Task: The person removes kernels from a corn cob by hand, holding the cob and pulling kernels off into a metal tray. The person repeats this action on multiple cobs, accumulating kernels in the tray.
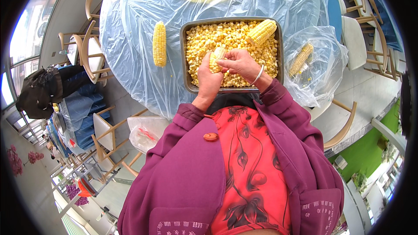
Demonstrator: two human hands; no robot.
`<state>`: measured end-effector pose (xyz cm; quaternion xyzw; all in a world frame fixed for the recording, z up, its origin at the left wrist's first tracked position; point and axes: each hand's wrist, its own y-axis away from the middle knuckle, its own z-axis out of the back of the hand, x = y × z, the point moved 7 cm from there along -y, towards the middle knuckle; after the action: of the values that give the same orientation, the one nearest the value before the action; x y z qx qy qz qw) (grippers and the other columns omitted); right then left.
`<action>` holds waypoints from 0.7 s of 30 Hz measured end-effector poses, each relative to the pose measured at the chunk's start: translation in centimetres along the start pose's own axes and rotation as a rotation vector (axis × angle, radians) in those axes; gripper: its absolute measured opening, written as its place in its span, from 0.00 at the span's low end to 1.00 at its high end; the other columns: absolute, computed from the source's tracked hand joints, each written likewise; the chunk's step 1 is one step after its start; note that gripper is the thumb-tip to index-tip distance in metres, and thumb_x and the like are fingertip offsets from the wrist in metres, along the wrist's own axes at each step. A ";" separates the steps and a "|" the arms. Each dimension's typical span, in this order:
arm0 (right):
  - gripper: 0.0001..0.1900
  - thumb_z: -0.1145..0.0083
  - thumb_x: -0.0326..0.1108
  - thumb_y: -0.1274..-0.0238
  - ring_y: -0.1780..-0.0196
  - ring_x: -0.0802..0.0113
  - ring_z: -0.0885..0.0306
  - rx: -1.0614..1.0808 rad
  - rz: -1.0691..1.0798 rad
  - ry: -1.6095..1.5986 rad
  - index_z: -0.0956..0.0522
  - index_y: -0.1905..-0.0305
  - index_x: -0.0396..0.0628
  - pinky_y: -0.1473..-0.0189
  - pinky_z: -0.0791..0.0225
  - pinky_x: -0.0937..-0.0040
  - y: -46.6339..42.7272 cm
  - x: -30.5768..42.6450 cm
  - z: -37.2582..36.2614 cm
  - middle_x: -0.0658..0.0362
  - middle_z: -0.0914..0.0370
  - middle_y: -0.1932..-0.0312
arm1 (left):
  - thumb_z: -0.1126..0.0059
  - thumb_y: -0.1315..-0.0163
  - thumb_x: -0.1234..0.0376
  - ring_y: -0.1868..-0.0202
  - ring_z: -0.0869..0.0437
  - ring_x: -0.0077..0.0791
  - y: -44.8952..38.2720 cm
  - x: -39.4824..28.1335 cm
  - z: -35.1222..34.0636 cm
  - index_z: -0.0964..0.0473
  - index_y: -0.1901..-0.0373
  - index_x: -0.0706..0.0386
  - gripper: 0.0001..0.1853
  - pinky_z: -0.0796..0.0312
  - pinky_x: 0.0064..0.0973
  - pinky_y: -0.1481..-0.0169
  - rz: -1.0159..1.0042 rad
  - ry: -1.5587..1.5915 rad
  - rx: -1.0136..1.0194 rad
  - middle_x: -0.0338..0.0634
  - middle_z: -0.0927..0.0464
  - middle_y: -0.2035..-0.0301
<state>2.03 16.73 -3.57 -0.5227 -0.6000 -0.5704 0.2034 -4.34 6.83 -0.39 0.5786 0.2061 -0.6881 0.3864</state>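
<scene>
My left hand (pixel 209 76) grips a partly stripped corn cob (pixel 217 58) above a metal baking tray (pixel 183 55). Fingers and thumb of my right hand (pixel 240 64) press against the same cob from the right. Loose yellow corn kernels (pixel 205 34) fill the tray. An ear of corn (pixel 263 32) leans in the tray's far right corner, on the kernels. Another ear of corn (pixel 159 44) lies apart on the table, left of the tray. To the right, a bare corn cob (pixel 301 59) rests in a clear plastic bag (pixel 321 81).
Crumpled clear plastic sheeting (pixel 130 36) covers the round table. A white-seated chair (pixel 148 125) at my left holds a small plastic bag (pixel 143 137). Wooden chairs (pixel 346 120) stand around. A person in dark clothes (pixel 42 88) bends by another table at the left.
</scene>
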 end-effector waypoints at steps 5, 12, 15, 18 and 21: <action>0.13 0.37 0.43 0.41 0.71 0.83 0.28 0.062 0.021 0.036 0.22 0.65 0.43 0.72 0.36 0.86 -0.2 0.2 0.0 0.65 0.23 0.73 | 0.44 0.53 0.83 0.60 0.19 0.27 -0.1 0.4 -0.1 0.29 0.50 0.65 0.24 0.26 0.24 0.57 -0.001 0.002 0.016 0.44 0.20 0.61; 0.05 0.47 0.27 0.42 0.72 0.81 0.31 0.107 0.054 -0.167 0.26 0.62 0.39 0.73 0.38 0.84 0.2 1.3 -0.3 0.61 0.25 0.70 | 0.43 0.52 0.80 0.60 0.17 0.36 -0.3 0.6 0.0 0.29 0.52 0.64 0.22 0.27 0.29 0.57 -0.037 -0.025 -0.012 0.49 0.19 0.63; 0.09 0.53 0.20 0.47 0.73 0.80 0.33 0.130 -0.023 -0.272 0.27 0.60 0.37 0.74 0.39 0.83 -0.1 0.0 -0.3 0.60 0.25 0.69 | 0.42 0.52 0.79 0.58 0.17 0.39 -0.3 0.0 0.3 0.31 0.48 0.64 0.25 0.27 0.31 0.55 -0.052 -0.126 -0.039 0.51 0.19 0.61; 0.10 0.43 0.33 0.39 0.73 0.82 0.33 0.131 -0.029 -0.271 0.27 0.58 0.39 0.75 0.41 0.86 0.2 0.7 -0.6 0.61 0.26 0.70 | 0.38 0.52 0.77 0.57 0.17 0.44 -0.1 0.2 0.5 0.33 0.45 0.65 0.29 0.27 0.34 0.55 -0.047 -0.164 -0.070 0.54 0.20 0.60; 0.19 0.37 0.48 0.40 0.74 0.85 0.34 0.042 0.009 -0.146 0.25 0.60 0.42 0.76 0.42 0.88 0.2 0.9 -0.7 0.64 0.27 0.72 | 0.38 0.53 0.77 0.57 0.18 0.49 0.3 -1.4 0.3 0.33 0.44 0.65 0.30 0.27 0.35 0.55 -0.138 -0.332 -0.102 0.56 0.20 0.61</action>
<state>1.59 16.43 -2.53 -0.5612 -0.6228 -0.5171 0.1726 -4.19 6.86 1.09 0.4211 0.2133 -0.7878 0.3956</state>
